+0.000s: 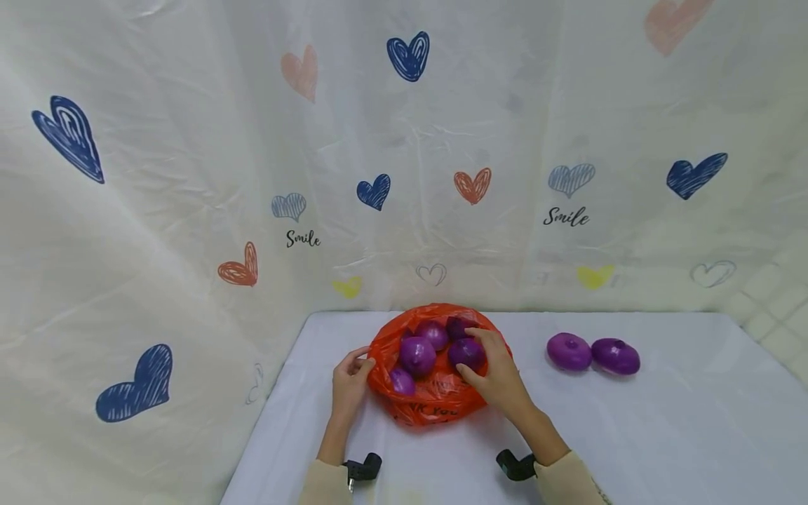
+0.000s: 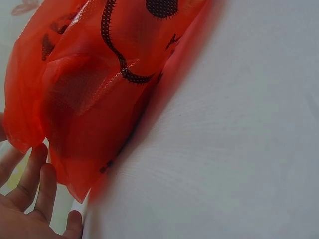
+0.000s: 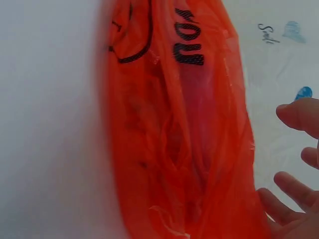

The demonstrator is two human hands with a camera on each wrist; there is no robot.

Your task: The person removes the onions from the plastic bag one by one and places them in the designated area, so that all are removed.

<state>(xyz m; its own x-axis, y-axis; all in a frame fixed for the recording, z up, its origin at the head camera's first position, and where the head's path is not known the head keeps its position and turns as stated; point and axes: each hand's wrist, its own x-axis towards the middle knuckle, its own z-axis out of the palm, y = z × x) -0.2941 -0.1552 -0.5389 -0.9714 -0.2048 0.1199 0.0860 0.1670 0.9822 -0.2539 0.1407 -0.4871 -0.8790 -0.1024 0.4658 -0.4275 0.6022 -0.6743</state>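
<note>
A red plastic bag (image 1: 435,414) with black print stands on the white table, its mouth wide, with several purple onions (image 1: 417,356) inside. At its left rim, my left hand (image 1: 351,379) pinches the bag's edge between thumb and finger. In the left wrist view the other fingers (image 2: 47,191) lie slightly bent along the plastic. My right hand (image 1: 499,372) reaches over the right rim, thumb and fingers spread around a dark purple onion (image 1: 467,355). Those fingers (image 3: 291,189) look well apart in the right wrist view, above the bag's edge.
Two more purple onions (image 1: 569,352) lie side by side on the table, right of the bag. A white curtain (image 1: 429,140) printed with hearts hangs behind the table's back edge. Black wrist devices (image 1: 365,466) sit on both forearms.
</note>
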